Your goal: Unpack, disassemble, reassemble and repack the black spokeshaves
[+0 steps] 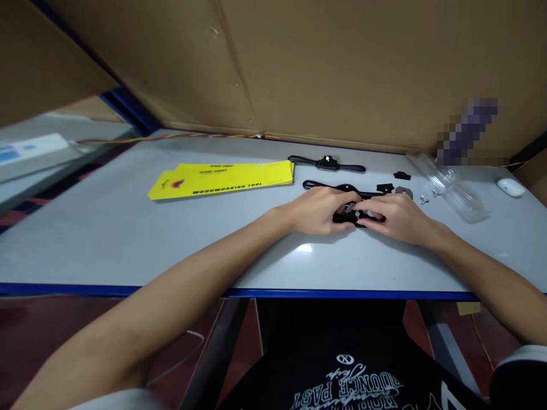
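Now mid-assembly: left hand [318, 209] and right hand [395, 218] both pinching the black spokeshave [356, 215] near the table [171, 239] centre, fingers closed around it; steady fine fingerwork probably called for next.

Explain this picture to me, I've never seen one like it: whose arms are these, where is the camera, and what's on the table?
The camera sits on a person's head, looking down at their own bare arms. Both hands, the left hand and right hand, meet on a small black tool on the grey table. Behind them lie another black tool with two handles, yellow cards, small loose parts, a clear plastic wrapper and a white case. Cardboard walls stand behind.
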Demonstrator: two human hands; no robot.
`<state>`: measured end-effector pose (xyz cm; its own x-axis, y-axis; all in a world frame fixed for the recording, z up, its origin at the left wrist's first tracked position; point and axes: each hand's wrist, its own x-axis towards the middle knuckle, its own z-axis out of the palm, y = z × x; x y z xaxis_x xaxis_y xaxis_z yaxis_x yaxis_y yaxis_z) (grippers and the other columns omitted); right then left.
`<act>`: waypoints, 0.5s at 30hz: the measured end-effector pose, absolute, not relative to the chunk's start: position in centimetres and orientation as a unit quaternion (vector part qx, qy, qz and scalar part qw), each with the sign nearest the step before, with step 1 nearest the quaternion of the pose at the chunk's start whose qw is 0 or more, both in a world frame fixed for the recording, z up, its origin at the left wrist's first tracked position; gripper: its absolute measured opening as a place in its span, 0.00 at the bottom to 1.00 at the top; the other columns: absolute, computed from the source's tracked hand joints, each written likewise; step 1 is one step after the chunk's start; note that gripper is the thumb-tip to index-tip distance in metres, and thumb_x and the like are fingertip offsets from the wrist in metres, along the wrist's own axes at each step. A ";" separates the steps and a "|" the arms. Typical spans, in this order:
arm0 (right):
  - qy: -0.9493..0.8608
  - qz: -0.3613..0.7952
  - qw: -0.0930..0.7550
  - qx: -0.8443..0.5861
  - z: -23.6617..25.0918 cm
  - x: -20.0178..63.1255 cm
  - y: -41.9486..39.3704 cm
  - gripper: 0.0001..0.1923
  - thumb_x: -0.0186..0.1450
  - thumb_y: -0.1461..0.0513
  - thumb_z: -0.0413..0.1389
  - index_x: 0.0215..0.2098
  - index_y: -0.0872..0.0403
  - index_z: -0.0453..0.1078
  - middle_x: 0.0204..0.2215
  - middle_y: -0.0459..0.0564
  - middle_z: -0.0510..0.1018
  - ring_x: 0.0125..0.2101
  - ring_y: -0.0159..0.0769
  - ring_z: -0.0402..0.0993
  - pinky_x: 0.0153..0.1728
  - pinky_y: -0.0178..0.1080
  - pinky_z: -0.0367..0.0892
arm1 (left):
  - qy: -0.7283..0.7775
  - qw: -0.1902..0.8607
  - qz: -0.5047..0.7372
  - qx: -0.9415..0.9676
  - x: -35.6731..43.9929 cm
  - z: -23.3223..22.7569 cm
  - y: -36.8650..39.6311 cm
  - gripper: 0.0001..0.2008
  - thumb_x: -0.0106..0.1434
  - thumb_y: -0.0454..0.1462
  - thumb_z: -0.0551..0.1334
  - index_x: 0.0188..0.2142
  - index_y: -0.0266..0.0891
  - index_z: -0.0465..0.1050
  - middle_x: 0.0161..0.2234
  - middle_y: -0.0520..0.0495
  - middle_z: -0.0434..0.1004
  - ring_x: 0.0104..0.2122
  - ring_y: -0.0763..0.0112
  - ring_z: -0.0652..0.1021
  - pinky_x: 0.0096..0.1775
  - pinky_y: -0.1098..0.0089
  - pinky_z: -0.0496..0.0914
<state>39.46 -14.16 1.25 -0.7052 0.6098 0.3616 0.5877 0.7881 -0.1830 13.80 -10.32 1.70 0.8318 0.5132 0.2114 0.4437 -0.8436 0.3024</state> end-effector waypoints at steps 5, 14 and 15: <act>-0.914 0.015 0.216 -0.344 1.0 39.2 -14.1 0.12 0.77 0.56 0.58 0.49 0.52 0.82 0.27 0.45 0.78 0.26 0.34 0.70 0.33 0.40 0.61 | 0.248 0.125 0.143 0.950 13.9 1.6 -10.2 0.21 0.67 0.49 0.62 0.53 0.39 0.77 0.33 0.48 0.81 0.29 0.64 0.77 0.32 0.66 0.64; -0.897 -0.009 0.223 -0.382 0.7 38.1 -14.7 0.11 0.77 0.57 0.59 0.38 0.53 0.76 0.27 0.46 0.76 0.27 0.36 0.69 0.31 0.40 0.57 | 0.259 0.125 0.139 0.948 14.1 1.9 -10.5 0.19 0.67 0.49 0.61 0.50 0.39 0.77 0.33 0.48 0.80 0.28 0.65 0.76 0.31 0.66 0.63; -0.897 -0.020 0.221 -0.383 0.7 38.0 -14.8 0.11 0.77 0.57 0.58 0.38 0.53 0.76 0.28 0.47 0.77 0.27 0.36 0.70 0.31 0.40 0.57 | 0.260 0.125 0.140 0.947 14.1 2.0 -10.5 0.19 0.67 0.48 0.61 0.49 0.40 0.77 0.32 0.48 0.80 0.28 0.65 0.76 0.31 0.66 0.63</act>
<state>37.98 -14.82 0.70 -0.6087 0.6781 0.4120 0.6955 0.7059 -0.1343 14.08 -10.48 1.97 0.8255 0.5280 0.1994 0.4583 -0.8333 0.3092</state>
